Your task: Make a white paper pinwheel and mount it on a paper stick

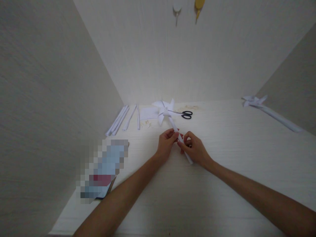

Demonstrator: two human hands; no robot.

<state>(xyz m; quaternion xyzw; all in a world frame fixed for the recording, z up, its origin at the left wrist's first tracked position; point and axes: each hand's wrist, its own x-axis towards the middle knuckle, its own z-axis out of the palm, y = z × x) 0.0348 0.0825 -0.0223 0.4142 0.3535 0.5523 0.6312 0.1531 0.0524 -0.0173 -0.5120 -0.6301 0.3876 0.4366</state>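
Note:
A white paper pinwheel [165, 111] on a rolled-paper stick [173, 125] slants across the middle, its blades pointing away from me. My left hand [167, 141] is closed around the stick below the blades. Lower down, my right hand [195, 147] pinches the same stick between thumb and fingers, and the stick's bottom end sticks out past it. Black-handled scissors [187, 115] lie just beyond my hands, their blades partly behind the pinwheel. Left of the blades is a flat sheet of white paper [148, 113].
Several rolled paper sticks [118, 120] lie at the left wall. A second pinwheel [271, 113] rests by the right wall. A phone-like device [106, 171], blurred out, lies at left. Small scraps [146, 123] are near the sheet. Two hooks [176, 10] hang on the back wall.

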